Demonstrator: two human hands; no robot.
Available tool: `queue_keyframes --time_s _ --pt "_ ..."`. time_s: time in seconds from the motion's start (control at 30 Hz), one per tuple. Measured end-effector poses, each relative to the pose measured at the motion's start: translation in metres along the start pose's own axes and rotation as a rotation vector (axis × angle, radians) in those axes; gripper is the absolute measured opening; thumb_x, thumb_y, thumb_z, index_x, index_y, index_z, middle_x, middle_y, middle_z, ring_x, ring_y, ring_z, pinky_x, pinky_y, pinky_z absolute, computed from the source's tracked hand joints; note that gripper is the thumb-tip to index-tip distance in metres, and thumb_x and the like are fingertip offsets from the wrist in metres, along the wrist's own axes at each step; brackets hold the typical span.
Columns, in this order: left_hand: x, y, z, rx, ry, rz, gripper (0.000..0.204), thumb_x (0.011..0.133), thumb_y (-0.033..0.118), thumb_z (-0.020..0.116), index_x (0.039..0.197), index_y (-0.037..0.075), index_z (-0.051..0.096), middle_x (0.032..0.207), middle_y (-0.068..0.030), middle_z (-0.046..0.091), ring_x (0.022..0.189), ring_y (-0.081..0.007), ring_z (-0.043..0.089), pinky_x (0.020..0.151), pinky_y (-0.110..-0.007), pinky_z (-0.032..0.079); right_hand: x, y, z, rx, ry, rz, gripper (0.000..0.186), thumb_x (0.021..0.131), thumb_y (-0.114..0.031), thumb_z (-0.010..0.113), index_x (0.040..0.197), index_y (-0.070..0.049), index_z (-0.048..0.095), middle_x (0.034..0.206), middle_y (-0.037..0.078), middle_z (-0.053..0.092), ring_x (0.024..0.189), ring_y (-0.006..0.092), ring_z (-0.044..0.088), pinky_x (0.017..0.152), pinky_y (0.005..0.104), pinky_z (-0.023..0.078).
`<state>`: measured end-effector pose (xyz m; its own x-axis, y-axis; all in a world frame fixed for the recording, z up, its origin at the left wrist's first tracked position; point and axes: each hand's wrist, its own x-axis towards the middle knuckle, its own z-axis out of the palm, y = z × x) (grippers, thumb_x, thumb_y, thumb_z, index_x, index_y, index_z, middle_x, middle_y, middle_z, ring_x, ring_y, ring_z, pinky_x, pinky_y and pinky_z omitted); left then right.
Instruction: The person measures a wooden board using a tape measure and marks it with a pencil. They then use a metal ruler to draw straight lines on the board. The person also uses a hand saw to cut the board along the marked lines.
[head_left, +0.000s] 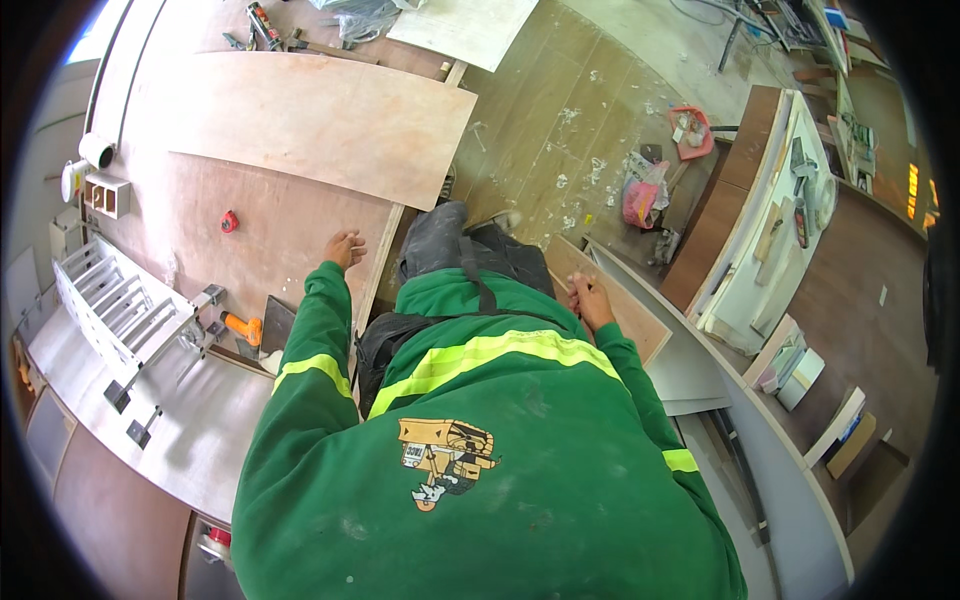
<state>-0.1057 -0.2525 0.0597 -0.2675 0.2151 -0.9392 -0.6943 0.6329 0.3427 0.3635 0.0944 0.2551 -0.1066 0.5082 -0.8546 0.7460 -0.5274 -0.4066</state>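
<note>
Holding scraps, a dustpan lies beyond right-hand fingers.

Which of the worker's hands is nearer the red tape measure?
The left hand, on the same side as the tape measure; the right hand is opposite, by a wooden board.

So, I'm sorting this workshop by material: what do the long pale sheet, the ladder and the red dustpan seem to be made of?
Long pale sheet: probably plywood, unvarnished, going by its dull, faintly mottled tan face.
Ladder: likely bare aluminium, as its rungs look silvery.
Red dustpan: perhaps plastic, from its even colour; finish unclear.
</note>
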Motion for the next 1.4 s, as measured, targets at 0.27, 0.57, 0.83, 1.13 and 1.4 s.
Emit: queue_keyframes --time_s 0.27,0.57,0.83,1.13,1.4 --pt "-0.033 -0.026 0.031 -0.203 0.268 -0.104 0.039 0.112 0.027 0.048 0.148 0.014 0.058 0.118 -0.0068 0.072 0.095 -0.0213 0.074 0.081 -0.039 0.060 0.092 -0.019 -0.048 -0.245 -0.176 -0.354 0.050 0.106 -0.050 0.060 0.106 -0.002 0.075 0.083 0.009 0.070 0.076 0.0148 0.066 0.073 0.0322 0.053" --pt "-0.055 -0.050 0.210 -0.286 0.097 0.083 0.031 0.111 0.025 0.053 0.138 0.013 0.062 0.111 -0.0075 0.074 0.094 -0.0253 0.074 0.079 -0.042 0.062 0.220 -0.007 -0.240 -0.395 -0.157 -0.046 0.048 0.106 -0.049 0.058 0.104 -0.002 0.070 0.076 0.007 0.067 0.058 0.0196 0.063 0.054 0.0374 0.051" --pt "-0.076 -0.118 0.270 0.705 0.110 0.349 0.029 0.111 0.028 0.054 0.129 0.012 0.069 0.104 -0.0068 0.073 0.088 -0.0221 0.073 0.073 -0.039 0.061 0.314 -0.068 -0.290 0.052 -0.204 0.109 0.042 0.108 -0.050 0.055 0.114 -0.011 0.070 0.075 0.003 0.062 0.055 0.0175 0.058 0.048 0.0366 0.048" --pt "0.000 0.102 0.308 0.504 -0.166 0.044 0.033 0.111 0.031 0.053 0.131 0.010 0.068 0.096 -0.0061 0.073 0.083 -0.0189 0.071 0.070 -0.036 0.058 0.295 -0.162 -0.230 -0.206 -0.146 -0.319 0.044 0.105 -0.048 0.056 0.097 -0.006 0.068 0.069 0.008 0.067 0.056 0.0220 0.063 0.056 0.0431 0.051" --pt "0.099 0.468 0.422 0.721 -0.350 0.251 0.040 0.111 0.037 0.054 0.137 0.010 0.067 0.087 -0.0034 0.072 0.074 -0.0146 0.067 0.066 -0.029 0.052 0.296 -0.190 -0.308 -0.006 0.109 -0.034 0.036 0.108 -0.036 0.059 0.113 -0.001 0.068 0.081 0.011 0.071 0.060 0.0249 0.064 0.062 0.0433 0.054"
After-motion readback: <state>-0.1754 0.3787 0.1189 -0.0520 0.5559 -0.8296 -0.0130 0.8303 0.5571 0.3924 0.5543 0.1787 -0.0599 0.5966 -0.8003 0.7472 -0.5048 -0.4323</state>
